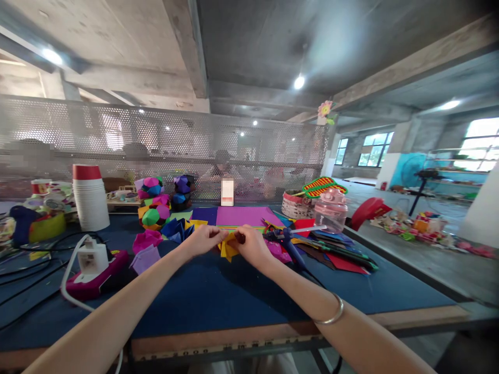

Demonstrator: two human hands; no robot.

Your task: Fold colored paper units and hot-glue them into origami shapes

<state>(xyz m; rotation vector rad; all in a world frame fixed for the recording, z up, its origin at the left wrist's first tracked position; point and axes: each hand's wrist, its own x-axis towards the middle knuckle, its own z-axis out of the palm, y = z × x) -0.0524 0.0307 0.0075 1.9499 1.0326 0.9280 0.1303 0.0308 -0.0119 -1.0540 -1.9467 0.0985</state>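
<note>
A folded yellow paper piece [229, 248] is held up over the front middle of the blue table. My right hand [251, 244] pinches it from the right. My left hand [205, 240] has its fingertips pressed together at the paper's left edge; the exact grip is partly hidden. Just right of my right hand lies a blue hot glue gun [286, 236]. Behind my hands is a stack of coloured paper [249, 216], purple on top. Folded pieces lie left of my hands: a magenta one [147, 240], a lilac one [145, 259] and a blue one [177, 228].
Multicoloured paper balls [154, 215], stacked white cups [91, 200] and a magenta power strip [99, 278] with cables stand at left. On the right are a pink bottle [330, 210], a basket [297, 204] and scissors [351, 253] over coloured sheets. Behind the table rises a perforated screen [187, 132].
</note>
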